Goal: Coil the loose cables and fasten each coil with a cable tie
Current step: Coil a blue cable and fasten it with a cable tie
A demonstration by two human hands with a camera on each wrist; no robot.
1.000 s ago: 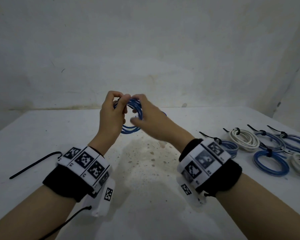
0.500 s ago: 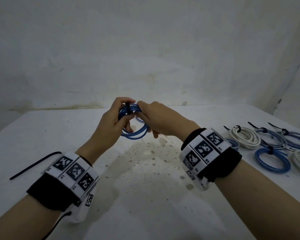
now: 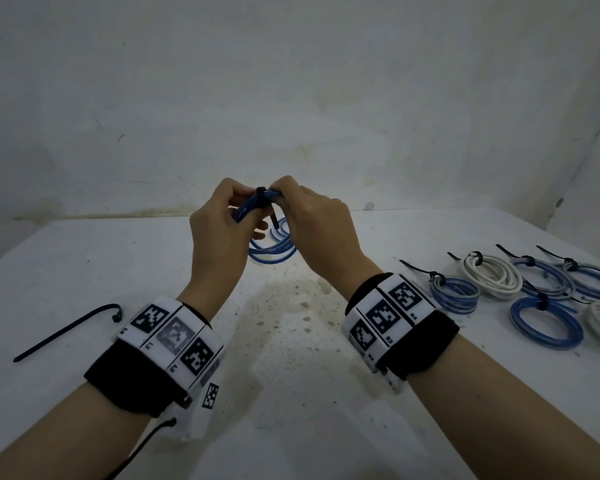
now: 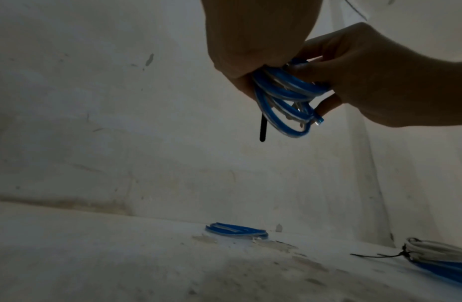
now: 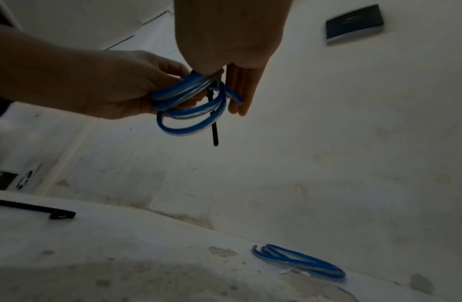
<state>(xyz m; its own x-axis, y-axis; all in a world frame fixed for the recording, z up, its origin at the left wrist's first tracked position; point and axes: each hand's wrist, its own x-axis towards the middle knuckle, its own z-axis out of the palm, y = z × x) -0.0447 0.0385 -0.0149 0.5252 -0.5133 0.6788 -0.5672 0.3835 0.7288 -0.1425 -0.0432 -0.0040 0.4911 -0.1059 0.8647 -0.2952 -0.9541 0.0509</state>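
Observation:
My two hands hold a blue cable coil (image 3: 245,209) up over the white table (image 3: 84,271). My left hand (image 3: 219,220) grips the coil's left side, fingers curled round the strands (image 5: 173,94). A black cable tie (image 3: 261,194) is wrapped over the top of the coil, and its tail (image 4: 262,130) hangs straight down through the loops. My right hand (image 3: 312,220) pinches the tie at the coil's top; in the right wrist view its other fingers (image 5: 240,90) point down behind the coil. The lower loops (image 4: 289,122) hang free.
A spare black cable tie (image 3: 66,330) lies on the table at the left. Several tied blue and white coils (image 3: 492,277) lie at the right. Another blue coil (image 5: 299,263) lies on the table near the back wall, beyond my hands.
My right hand has come over the top of the coil and closed in on my left hand. The tie now sits round the coil with its tail hanging down.

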